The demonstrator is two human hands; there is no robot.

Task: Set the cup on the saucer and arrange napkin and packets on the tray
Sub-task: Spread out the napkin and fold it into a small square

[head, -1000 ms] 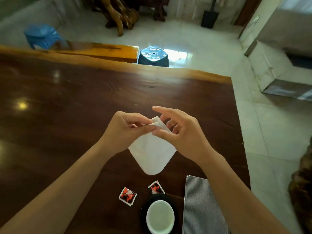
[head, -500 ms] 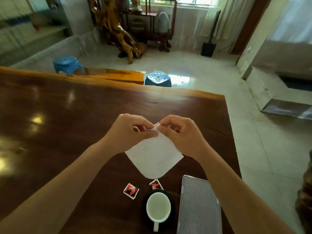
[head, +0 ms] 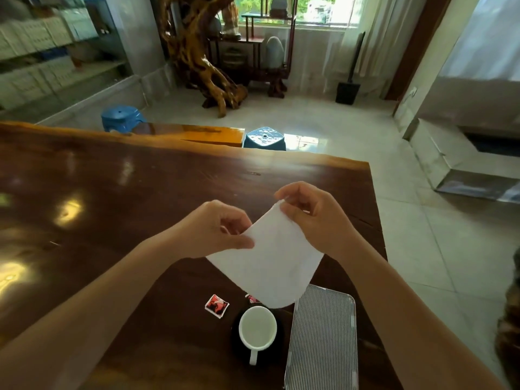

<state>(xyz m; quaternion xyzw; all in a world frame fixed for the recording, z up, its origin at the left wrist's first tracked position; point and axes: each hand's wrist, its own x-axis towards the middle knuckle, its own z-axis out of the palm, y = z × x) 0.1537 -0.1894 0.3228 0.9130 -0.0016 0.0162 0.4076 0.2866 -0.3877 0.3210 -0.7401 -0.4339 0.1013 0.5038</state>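
Observation:
A white napkin (head: 270,263) hangs in the air above the table, held by both hands. My left hand (head: 213,229) pinches its left edge and my right hand (head: 312,218) pinches its top corner. Below it, a white cup (head: 257,327) stands on a dark saucer (head: 281,330), handle pointing toward me. Right of the cup lies a ribbed silver tray (head: 323,339). A red and black packet (head: 216,304) lies on the table left of the cup. A second packet (head: 251,298) is mostly hidden behind the napkin's lower edge.
The dark wooden table (head: 112,209) stretches far to the left and ends just right of the tray. Two blue stools (head: 264,137) and an orange bench (head: 197,133) stand beyond the far edge. Tiled floor lies to the right.
My hands have drawn apart along the napkin, spreading it wider and tilting it. The view has lifted, showing more of the room, cup and tray.

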